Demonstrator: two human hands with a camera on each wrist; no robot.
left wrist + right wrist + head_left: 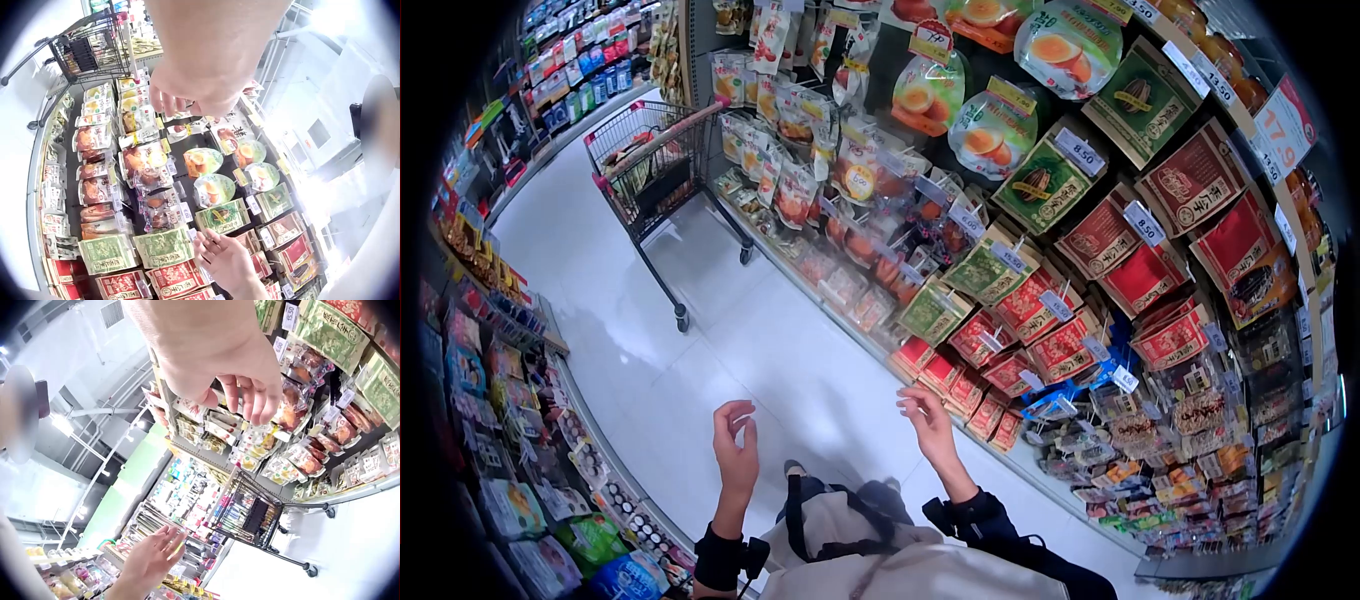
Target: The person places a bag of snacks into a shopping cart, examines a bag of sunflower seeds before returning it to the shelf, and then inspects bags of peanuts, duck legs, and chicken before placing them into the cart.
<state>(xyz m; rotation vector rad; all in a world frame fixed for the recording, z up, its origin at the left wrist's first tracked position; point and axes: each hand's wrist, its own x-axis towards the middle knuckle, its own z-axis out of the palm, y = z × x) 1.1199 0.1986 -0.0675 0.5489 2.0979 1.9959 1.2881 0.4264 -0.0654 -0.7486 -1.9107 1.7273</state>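
My left hand (736, 452) is held over the aisle floor with its fingers loosely bent and nothing in them. Across from it, my right hand (932, 428) also holds nothing, its fingers relaxed near the lower edge of the snack shelf. Red seed packets (975, 340) and green seed packets (990, 265) hang on hooks beyond the right hand. Each wrist view shows both hands in mid-air, with the right hand (231, 375) large in its own view and the left hand (194, 87) large in the other.
A shopping cart (655, 165) with some goods in it stands ahead in the aisle beside the right-hand shelf. Bagged snacks (795, 190) and egg-picture packs (995, 130) hang farther along. Another stocked shelf (510, 400) lines the left side. White floor (710, 370) runs between.
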